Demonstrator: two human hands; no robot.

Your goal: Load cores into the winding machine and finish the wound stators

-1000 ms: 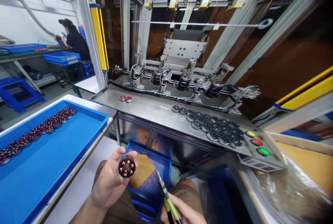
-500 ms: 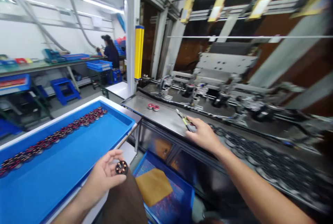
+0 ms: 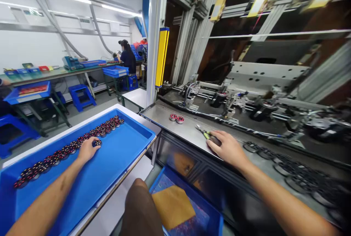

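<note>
My left hand [image 3: 87,150] is over the blue tray [image 3: 124,155], its thumb and fingers closed on a round black motor stator [image 3: 98,143] with copper windings. That stator is beside a long row of similar black and red stators [image 3: 65,150] along the tray's far side. At the metal ledge, my right hand [image 3: 229,148] is wrapped round the handles of green-and-black cutting pliers [image 3: 204,132], jaws pointing away to the left. Two red-topped stators [image 3: 176,118] sit side by side on the ledge, left of the plier tips.
Many black rings [image 3: 285,168] lie on the right part of the ledge. Behind it stands a machine [image 3: 241,104] with a yellow post [image 3: 162,57]. Below, a blue bin [image 3: 203,210] holds brown cardboard [image 3: 174,206]. A person [image 3: 128,59] works at a far bench.
My left hand has carried the stator from near my knee forward and left into the tray beside the row. My right hand keeps the pliers at the ledge. The camera view has turned left.
</note>
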